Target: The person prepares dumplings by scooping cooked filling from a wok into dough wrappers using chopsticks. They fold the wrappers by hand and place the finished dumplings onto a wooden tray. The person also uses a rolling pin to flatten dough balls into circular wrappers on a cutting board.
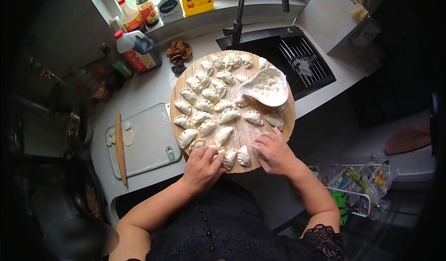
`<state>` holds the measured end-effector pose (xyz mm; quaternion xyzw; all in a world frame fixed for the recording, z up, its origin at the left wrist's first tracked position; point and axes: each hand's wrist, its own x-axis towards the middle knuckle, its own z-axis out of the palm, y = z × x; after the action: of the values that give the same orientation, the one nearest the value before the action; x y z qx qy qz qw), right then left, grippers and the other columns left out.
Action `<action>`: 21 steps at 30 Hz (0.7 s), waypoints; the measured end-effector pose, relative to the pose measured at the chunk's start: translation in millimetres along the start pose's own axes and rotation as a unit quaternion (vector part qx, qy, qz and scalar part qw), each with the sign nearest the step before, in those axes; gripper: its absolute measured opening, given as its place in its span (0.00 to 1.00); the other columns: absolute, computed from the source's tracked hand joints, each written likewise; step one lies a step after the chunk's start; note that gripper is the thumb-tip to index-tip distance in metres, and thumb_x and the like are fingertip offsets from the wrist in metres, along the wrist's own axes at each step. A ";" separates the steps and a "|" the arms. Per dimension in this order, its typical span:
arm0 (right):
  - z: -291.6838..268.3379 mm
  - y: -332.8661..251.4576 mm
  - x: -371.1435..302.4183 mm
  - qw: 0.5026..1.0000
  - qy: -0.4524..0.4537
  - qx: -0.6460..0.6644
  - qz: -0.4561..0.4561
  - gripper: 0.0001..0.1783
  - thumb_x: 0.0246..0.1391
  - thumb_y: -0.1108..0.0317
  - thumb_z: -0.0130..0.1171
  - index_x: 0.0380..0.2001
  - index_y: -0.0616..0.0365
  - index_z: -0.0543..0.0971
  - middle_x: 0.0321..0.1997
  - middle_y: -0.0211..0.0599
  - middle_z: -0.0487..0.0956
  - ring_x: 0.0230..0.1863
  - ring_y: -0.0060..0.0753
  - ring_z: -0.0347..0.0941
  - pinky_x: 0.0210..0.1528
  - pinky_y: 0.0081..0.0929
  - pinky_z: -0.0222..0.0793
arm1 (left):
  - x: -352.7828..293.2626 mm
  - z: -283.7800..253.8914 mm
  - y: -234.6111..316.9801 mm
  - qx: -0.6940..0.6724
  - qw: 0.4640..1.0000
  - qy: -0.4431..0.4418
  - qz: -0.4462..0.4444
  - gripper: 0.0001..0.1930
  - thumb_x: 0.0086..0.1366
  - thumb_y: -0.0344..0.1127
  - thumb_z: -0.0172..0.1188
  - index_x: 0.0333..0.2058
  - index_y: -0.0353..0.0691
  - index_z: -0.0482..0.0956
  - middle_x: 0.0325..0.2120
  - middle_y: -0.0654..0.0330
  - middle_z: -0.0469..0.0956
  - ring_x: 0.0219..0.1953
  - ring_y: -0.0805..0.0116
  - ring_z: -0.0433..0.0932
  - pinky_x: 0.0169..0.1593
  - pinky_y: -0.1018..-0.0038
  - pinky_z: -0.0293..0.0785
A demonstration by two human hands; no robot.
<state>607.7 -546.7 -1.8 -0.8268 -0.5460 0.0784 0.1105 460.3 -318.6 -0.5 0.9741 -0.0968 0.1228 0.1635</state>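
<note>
A round, light wooden board (254, 131) carries several pleated, floured dumplings (229, 115), set out in loose rows. At its near edge my left hand (203, 166) is closed, its fingertips bent over a dumpling (220, 152) that they partly hide. Two more dumplings lie just right of those fingers, one of them a plump dumpling (244, 156) between my hands. My right hand (275, 152) lies on the board's near right edge, floury fingers apart, with nothing visible in it. On the board's far right sits a flour-coated bowl-shaped scoop (268, 87) with white flour in it.
On the left a cutting board (151, 145) holds a rolling pin (120, 149), a dough wrapper (128, 138) and small dough pieces. Behind the round board are a black sink (299, 66) and faucet (238, 24). Bottles, including a large jug (138, 52), stand at the back left.
</note>
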 end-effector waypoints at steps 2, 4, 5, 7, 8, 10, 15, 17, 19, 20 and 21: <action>-4.9 0.2 1.5 0.999 -0.001 -0.029 -0.021 0.31 0.37 0.58 0.68 0.48 0.51 0.73 0.52 0.38 0.70 0.58 0.46 0.62 0.61 0.62 0.48 | 3.4 4.8 -1.4 0.010 1.000 0.019 0.014 0.25 0.44 0.43 0.67 0.42 0.41 0.77 0.42 0.58 0.71 0.50 0.58 0.67 0.52 0.63 0.62; -6.0 -11.0 5.9 1.000 0.016 0.016 -0.012 0.32 0.37 0.55 0.68 0.48 0.51 0.73 0.52 0.38 0.70 0.58 0.46 0.62 0.61 0.62 0.48 | 5.9 14.3 -2.4 0.005 1.000 0.019 0.012 0.25 0.41 0.43 0.69 0.41 0.43 0.77 0.45 0.60 0.70 0.54 0.56 0.63 0.57 0.60 0.56; -5.0 -17.9 8.4 0.999 0.024 0.039 -0.007 0.32 0.37 0.54 0.68 0.48 0.52 0.73 0.52 0.37 0.70 0.58 0.46 0.62 0.61 0.62 0.48 | 7.8 16.1 -1.0 0.003 1.000 0.021 0.013 0.25 0.42 0.44 0.68 0.41 0.44 0.77 0.45 0.60 0.70 0.55 0.56 0.63 0.57 0.59 0.55; 6.6 -23.3 11.6 1.000 0.023 0.017 0.004 0.33 0.38 0.50 0.66 0.48 0.52 0.73 0.52 0.37 0.70 0.58 0.45 0.62 0.61 0.62 0.47 | 12.2 17.7 2.1 -0.001 1.000 0.027 0.014 0.24 0.43 0.45 0.68 0.41 0.45 0.77 0.45 0.61 0.70 0.55 0.56 0.63 0.58 0.58 0.54; 12.7 -24.6 12.1 1.000 0.024 0.010 0.009 0.33 0.39 0.49 0.66 0.48 0.52 0.73 0.52 0.37 0.70 0.58 0.45 0.62 0.61 0.62 0.47 | 11.8 20.7 2.3 0.000 0.999 0.029 0.017 0.24 0.43 0.45 0.68 0.41 0.45 0.77 0.45 0.61 0.70 0.56 0.56 0.62 0.59 0.58 0.53; 15.5 -26.2 11.7 1.000 0.026 -0.002 0.012 0.32 0.39 0.49 0.66 0.48 0.52 0.73 0.52 0.38 0.70 0.58 0.46 0.62 0.61 0.62 0.47 | 8.7 28.2 2.9 0.000 0.999 0.034 0.021 0.24 0.44 0.45 0.67 0.41 0.46 0.77 0.46 0.61 0.70 0.56 0.55 0.62 0.59 0.57 0.53; -1.4 -21.5 14.9 0.991 0.096 0.094 0.016 0.29 0.41 0.52 0.66 0.46 0.54 0.74 0.51 0.42 0.71 0.56 0.47 0.64 0.61 0.58 0.49 | -5.1 21.5 -1.2 -0.013 0.998 0.051 0.015 0.23 0.45 0.44 0.68 0.42 0.48 0.77 0.50 0.59 0.69 0.59 0.52 0.59 0.62 0.55 0.48; -4.8 -9.0 26.7 0.987 0.149 0.027 0.056 0.27 0.42 0.56 0.65 0.45 0.59 0.74 0.49 0.41 0.72 0.52 0.44 0.66 0.55 0.47 0.60 | -9.6 15.8 -1.7 -0.018 0.997 0.067 0.017 0.23 0.45 0.43 0.68 0.42 0.49 0.77 0.51 0.59 0.69 0.60 0.51 0.58 0.63 0.53 0.47; 1.7 5.4 41.9 0.976 0.175 -0.011 0.133 0.27 0.42 0.58 0.65 0.45 0.60 0.74 0.47 0.40 0.73 0.48 0.43 0.68 0.50 0.40 0.65 | -12.4 9.7 -2.0 -0.021 0.996 0.085 0.021 0.23 0.45 0.42 0.68 0.43 0.49 0.77 0.52 0.59 0.68 0.61 0.50 0.58 0.64 0.52 0.45; 0.9 7.6 49.7 0.974 0.187 -0.045 0.119 0.27 0.42 0.61 0.66 0.45 0.62 0.74 0.44 0.39 0.73 0.44 0.40 0.70 0.43 0.33 0.69 | -13.7 7.3 -2.6 -0.026 0.996 0.087 0.020 0.23 0.45 0.41 0.69 0.42 0.49 0.77 0.52 0.59 0.68 0.61 0.50 0.58 0.64 0.52 0.46; 0.2 7.1 57.9 0.974 0.160 -0.046 0.150 0.27 0.42 0.61 0.66 0.45 0.62 0.74 0.43 0.39 0.73 0.44 0.41 0.70 0.44 0.33 0.69 | -14.8 5.0 -3.1 -0.030 0.995 0.088 0.020 0.22 0.45 0.41 0.69 0.42 0.48 0.77 0.52 0.59 0.68 0.61 0.50 0.58 0.64 0.53 0.46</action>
<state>636.6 -496.1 -4.4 -0.9054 -0.3937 -0.0648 0.1452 447.9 -315.2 -10.0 0.9520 -0.1052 0.2080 0.1984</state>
